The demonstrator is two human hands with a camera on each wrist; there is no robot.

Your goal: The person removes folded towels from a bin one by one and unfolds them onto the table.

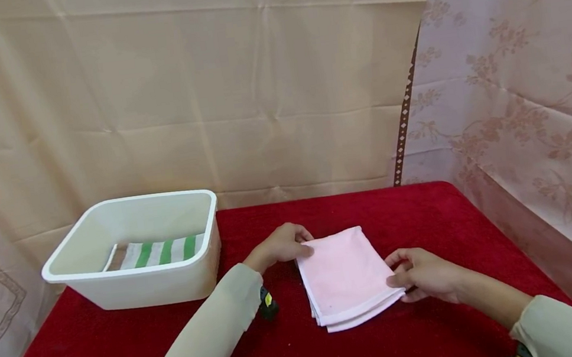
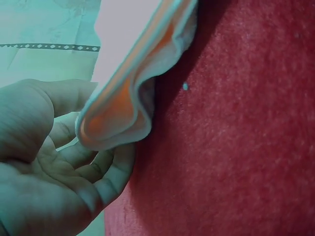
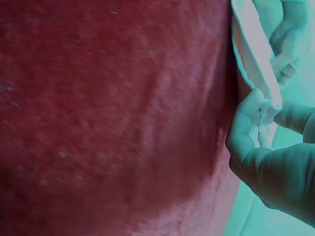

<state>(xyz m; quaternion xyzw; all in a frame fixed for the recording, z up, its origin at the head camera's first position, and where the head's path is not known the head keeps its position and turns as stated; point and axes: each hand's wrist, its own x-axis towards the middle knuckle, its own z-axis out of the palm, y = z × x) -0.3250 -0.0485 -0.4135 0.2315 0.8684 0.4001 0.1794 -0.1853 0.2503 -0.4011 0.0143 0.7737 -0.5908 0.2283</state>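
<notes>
Left hand (image 1: pixel 284 243) is pinching the pink cloth (image 1: pixel 348 275) at its far-left corner, thumb lying on top, fingers curling underneath. Right hand (image 1: pixel 426 274) is pinching the near-right corner, thumb over the edge, so both grips are narrow and holding fabric. Cloth is lying between the two hands, folded into a rough square, its layers showing along the edge nearest the wearer and gaping loosely beside the left fingers. Can't tell whether its whole underside is touching the red table cover (image 1: pixel 125 356) below the grips. Step in hand is looking like handling the folded cloth by opposite corners, probably steadying or squaring it. Next move is likely calling for firm pinches catching every layer, both hands working together so the fold isn't slipping apart. Further out, left of the left hand and well apart from it, a white basin (image 1: pixel 144 288) is standing upright, a striped cloth (image 1: pixel 166 251) lying inside. Beyond both hands a beige curtain (image 1: pixel 232 90) is hanging; right of the right hand, a floral curtain (image 1: pixel 537 82).
</notes>
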